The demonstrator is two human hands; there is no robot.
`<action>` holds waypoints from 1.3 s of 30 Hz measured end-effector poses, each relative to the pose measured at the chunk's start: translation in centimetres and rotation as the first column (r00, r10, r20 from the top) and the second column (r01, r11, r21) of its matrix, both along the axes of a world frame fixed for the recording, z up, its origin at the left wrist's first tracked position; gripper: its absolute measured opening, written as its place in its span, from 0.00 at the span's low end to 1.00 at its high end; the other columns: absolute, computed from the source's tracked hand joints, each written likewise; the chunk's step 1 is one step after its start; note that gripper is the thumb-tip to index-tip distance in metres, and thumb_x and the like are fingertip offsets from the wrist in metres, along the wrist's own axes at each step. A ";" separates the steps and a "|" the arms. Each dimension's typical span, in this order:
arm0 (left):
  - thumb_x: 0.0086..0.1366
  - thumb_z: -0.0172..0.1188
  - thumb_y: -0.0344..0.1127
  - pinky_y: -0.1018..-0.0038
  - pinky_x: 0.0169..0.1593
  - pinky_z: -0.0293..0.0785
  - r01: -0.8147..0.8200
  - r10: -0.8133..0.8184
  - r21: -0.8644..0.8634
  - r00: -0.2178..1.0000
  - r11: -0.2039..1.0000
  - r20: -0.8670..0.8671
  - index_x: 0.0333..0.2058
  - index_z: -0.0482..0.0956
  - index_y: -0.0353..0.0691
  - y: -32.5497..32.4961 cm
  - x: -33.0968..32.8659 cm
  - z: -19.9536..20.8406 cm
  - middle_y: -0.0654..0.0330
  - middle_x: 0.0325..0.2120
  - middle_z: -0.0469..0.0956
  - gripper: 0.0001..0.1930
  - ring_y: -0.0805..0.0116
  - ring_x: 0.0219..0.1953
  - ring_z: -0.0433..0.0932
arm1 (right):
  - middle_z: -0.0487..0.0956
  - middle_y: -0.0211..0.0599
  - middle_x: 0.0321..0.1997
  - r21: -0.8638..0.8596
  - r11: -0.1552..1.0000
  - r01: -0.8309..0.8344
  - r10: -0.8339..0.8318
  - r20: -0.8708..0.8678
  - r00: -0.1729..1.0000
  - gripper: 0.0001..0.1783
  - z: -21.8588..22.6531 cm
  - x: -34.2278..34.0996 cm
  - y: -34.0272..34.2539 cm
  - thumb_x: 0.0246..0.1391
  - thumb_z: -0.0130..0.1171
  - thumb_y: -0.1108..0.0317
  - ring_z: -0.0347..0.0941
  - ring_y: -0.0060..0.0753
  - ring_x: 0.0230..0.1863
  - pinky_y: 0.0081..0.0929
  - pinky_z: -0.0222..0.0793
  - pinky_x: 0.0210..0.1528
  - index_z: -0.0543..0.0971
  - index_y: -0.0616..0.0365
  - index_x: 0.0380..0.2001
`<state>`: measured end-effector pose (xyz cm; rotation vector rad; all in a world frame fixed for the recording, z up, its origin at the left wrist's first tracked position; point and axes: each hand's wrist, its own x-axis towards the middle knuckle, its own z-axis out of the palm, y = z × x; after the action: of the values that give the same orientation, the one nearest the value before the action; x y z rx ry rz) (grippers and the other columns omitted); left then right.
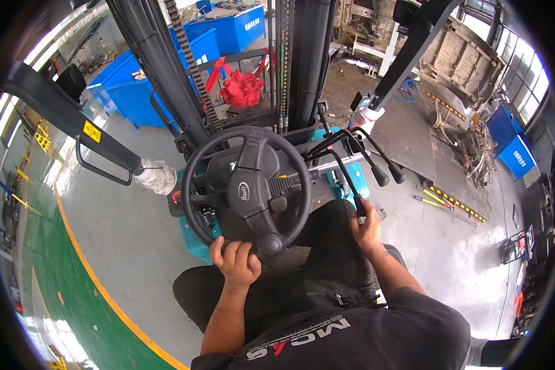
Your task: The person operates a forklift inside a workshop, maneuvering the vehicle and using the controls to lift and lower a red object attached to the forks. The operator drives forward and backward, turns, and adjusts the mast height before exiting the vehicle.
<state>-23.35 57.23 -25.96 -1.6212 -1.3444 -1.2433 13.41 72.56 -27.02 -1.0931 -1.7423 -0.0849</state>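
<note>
I sit at a forklift's black steering wheel [246, 131], which has a spinner knob [269, 244] at its lower rim. My left hand [235, 264] is curled over the lower left of that rim, just left of the knob. To the right of the wheel, my right hand [367, 228] is closed around the end of the nearest control lever [344, 172]; the grip itself is mostly hidden by the fingers. Two more black levers [381, 177] stand farther forward, untouched.
Ahead rise the black mast [311, 68] and its chains, with a red ribbon rosette [242, 89] behind. Blue bins [142, 102] stand front left. A wrecked vehicle body [459, 55], scrap parts [475, 145] and striped bars [456, 203] lie to the right.
</note>
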 end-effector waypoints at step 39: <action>0.74 0.52 0.44 0.48 0.69 0.62 -0.039 0.039 -0.021 0.999 0.999 -0.001 0.35 0.85 0.40 0.1 0.7 0.5 0.56 0.40 0.79 0.17 0.41 0.67 0.65 | 0.84 0.57 0.35 -0.080 0.997 0.009 -0.018 -0.103 0.995 0.32 -0.5 -0.5 0.7 0.63 0.66 0.71 0.83 0.58 0.32 0.49 0.79 0.36 0.68 0.57 0.69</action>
<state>-22.61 57.30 -25.46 -1.6019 -1.3867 -1.2095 12.95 73.24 -27.49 -1.1473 -1.6576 0.0329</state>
